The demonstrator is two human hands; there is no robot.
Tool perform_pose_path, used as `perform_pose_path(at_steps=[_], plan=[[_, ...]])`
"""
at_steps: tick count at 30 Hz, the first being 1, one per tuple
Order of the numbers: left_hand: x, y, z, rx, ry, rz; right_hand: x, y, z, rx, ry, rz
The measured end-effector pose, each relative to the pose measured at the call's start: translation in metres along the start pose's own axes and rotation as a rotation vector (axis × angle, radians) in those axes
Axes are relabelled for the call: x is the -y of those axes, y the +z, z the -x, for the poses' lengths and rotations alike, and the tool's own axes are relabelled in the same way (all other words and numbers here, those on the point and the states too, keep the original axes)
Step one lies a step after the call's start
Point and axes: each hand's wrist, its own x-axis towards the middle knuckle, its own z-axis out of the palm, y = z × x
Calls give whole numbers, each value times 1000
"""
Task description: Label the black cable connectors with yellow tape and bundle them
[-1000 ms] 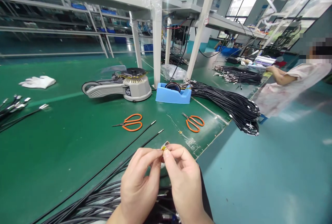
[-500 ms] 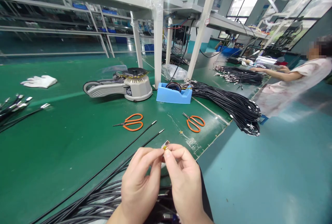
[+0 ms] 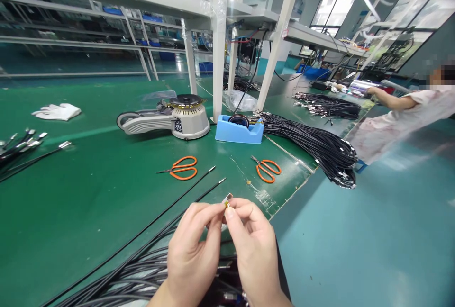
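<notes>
Pinched between my fingertips is a small silver cable connector (image 3: 228,197) with a bit of yellow, which looks like tape, around it. My left hand (image 3: 194,248) is closed on it from the left, thumb and forefinger together. From the other side my right hand (image 3: 254,245) grips it too, its thumb lying over the yellow part. My fingers hide most of the piece. A bundle of black cables (image 3: 142,274) lies below and left of my hands, partly under them. Two cables reach forward from it, their metal tips (image 3: 222,180) just beyond my fingers.
Orange-handled scissors (image 3: 184,168) and a second pair (image 3: 267,169) lie ahead. Behind them stand a grey tape machine (image 3: 190,122) and a blue tape dispenser (image 3: 239,131). Coiled black cables (image 3: 313,143) overhang the table edge. A white glove (image 3: 59,112) lies left; a person (image 3: 401,122) works at right.
My hands keep the same pinch on the connector, with hardly any movement. The person at right has leaned and shifted an arm. The view has tilted very slightly.
</notes>
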Motion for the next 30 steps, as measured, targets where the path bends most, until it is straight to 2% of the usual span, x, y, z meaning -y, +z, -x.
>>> perform_pose_path(at_steps=[24,30], plan=[[-3,-2,-1,10,16,-36,0,0,-2,11,-7,8],[-4,-1,-4,10,-3,-106,-5,-4,-6,63,-26,66]])
